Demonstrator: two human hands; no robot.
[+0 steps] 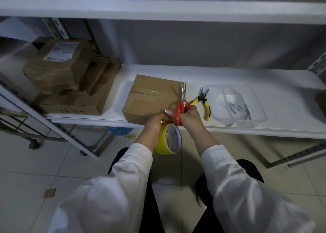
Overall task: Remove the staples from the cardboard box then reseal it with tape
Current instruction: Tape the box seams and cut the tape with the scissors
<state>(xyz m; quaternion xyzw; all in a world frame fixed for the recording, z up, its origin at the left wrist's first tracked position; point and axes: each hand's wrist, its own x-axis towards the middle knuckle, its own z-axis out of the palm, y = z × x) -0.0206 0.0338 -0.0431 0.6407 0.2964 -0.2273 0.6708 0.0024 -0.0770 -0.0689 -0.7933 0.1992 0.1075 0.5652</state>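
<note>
Cardboard box (150,98) at near shelf (264,74) edge; left hand (154,125) grips tape roll (170,143), right hand (190,117) scissors (182,107); pliers (204,104), tray (261,116) right.

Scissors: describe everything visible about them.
The scissors have orange-red, plastic-looking loop handles and long, slim, silvery metal blades. The right hand grips the handles, fingers curled round them. The blades point up and away from the person, seemingly slightly parted at the tips, in front of the right edge of the cardboard box. The lower handle sits just above the yellow tape roll that the left hand holds.
</note>
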